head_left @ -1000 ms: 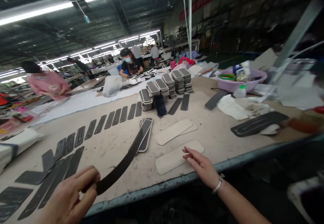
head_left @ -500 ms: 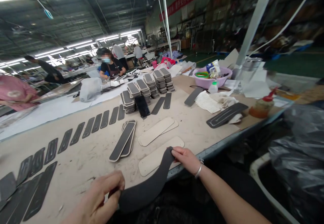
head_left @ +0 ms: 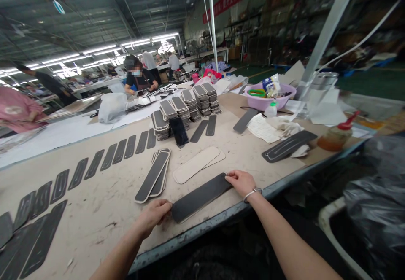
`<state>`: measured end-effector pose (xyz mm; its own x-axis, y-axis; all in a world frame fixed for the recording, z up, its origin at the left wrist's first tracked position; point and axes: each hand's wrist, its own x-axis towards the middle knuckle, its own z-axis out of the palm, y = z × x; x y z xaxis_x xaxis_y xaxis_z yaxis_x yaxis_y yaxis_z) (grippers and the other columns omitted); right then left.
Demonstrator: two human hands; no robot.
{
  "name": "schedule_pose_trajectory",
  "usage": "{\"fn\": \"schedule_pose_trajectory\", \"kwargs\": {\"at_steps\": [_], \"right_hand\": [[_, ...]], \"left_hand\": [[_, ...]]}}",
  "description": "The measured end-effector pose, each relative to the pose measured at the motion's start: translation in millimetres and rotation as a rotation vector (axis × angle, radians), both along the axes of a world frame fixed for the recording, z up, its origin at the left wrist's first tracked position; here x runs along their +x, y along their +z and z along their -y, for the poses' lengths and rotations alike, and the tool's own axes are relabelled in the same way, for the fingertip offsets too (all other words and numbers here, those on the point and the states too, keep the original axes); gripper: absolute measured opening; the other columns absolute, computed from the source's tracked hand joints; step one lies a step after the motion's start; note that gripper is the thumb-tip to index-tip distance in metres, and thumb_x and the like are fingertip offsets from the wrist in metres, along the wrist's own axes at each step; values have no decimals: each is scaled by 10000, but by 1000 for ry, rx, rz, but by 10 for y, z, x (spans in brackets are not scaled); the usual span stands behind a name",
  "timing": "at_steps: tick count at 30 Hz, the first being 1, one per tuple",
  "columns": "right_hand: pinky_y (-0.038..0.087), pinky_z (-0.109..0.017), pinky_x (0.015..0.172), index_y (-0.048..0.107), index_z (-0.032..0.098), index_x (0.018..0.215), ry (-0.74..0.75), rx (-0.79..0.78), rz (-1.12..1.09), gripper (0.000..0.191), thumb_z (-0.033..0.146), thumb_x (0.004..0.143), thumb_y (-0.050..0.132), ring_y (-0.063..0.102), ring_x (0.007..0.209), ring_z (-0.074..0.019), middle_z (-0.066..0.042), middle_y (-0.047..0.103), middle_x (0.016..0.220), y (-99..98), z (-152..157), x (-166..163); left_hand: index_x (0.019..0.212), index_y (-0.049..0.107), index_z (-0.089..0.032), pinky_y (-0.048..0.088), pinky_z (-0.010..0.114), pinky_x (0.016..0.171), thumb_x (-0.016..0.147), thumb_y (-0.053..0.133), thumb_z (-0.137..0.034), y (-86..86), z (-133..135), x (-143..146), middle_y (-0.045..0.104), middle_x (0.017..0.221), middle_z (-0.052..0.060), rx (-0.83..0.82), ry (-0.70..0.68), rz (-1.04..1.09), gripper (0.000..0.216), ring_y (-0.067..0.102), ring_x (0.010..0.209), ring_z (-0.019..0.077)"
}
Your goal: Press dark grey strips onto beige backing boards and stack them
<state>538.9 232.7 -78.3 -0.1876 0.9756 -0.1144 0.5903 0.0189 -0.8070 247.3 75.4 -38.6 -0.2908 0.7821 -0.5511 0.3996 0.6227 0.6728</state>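
Observation:
A dark grey, round-cornered strip lies stretched between my hands, over a beige piece that it almost wholly covers. My left hand pinches its near left end. At the far right end, my right hand, with a bracelet on the wrist, grips a corner between thumb and fingers. Just beyond are loose beige pieces, one partly over another. To their left rests a small fanned pile of grey pieces with pale borders.
A row of glossy dark strips runs along the left. Behind stand stacks of bordered pieces and a phone. To the right are a purple basin, a cloth and a red-tipped bottle. A co-worker sits across.
The grey strip, sagging and curved before, now lies flat over the beige piece. My left hand has moved forward and right with its end; my right hand has shifted slightly up and right.

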Motion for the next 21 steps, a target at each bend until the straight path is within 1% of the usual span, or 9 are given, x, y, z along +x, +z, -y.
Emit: {"fn": "schedule_pose_trajectory", "kwargs": {"at_steps": [2,5,9,12,14,16,19,21], "right_hand": [[453,-258,686,692,225,743,14,23,55,87,298,729,646,640,697,-155,10,693,710,-28,-25,-22],[448,-254,675,687,230,733,24,50,134,105,330,736,653,641,711,-157,8,694,718,-66,-52,-34],[438,-257,653,684,239,705,36,80,231,148,379,740,652,637,714,-165,4,690,709,-64,-77,-44],[426,-258,642,683,248,687,60,99,282,163,392,748,639,630,704,-165,8,685,702,-43,-83,-47],[419,-261,644,683,250,687,77,106,303,174,400,755,629,626,708,-168,6,686,711,-38,-80,-43],[414,-270,650,684,248,696,90,107,315,187,411,763,619,624,721,-178,-1,688,725,-48,-79,-33],[404,-279,642,684,248,712,104,112,338,208,432,773,605,622,726,-192,-5,686,724,-79,-86,-21],[398,-274,621,682,249,718,102,128,365,214,436,777,596,617,704,-187,-2,681,711,-97,-93,-20]], "left_hand": [[586,465,-186,204,203,404,699,481,-484,-80,-33,-14,432,447,-55,-19,-9,-37,319,331,392,70],[558,464,-185,227,200,406,746,455,-383,-139,-52,-16,442,414,-46,-30,-26,-103,273,348,380,75],[567,504,-179,261,201,415,756,463,-273,-154,-64,-4,464,413,-37,-32,-61,-176,215,410,398,92],[569,503,-180,276,205,414,760,451,-238,-148,-72,-4,468,421,-35,-42,-80,-185,206,430,404,98],[575,499,-181,298,203,422,773,435,-245,-140,-70,-9,489,450,-32,-50,-92,-170,218,449,416,98],[591,512,-181,313,202,431,788,443,-292,-135,-61,-16,507,476,-32,-56,-109,-160,236,464,433,97],[598,536,-181,293,205,424,784,491,-390,-137,-52,-18,488,461,-44,-66,-137,-180,284,439,422,94],[589,545,-180,280,211,428,775,512,-415,-137,-59,-7,472,442,-49,-75,-152,-214,302,422,413,93]]}}
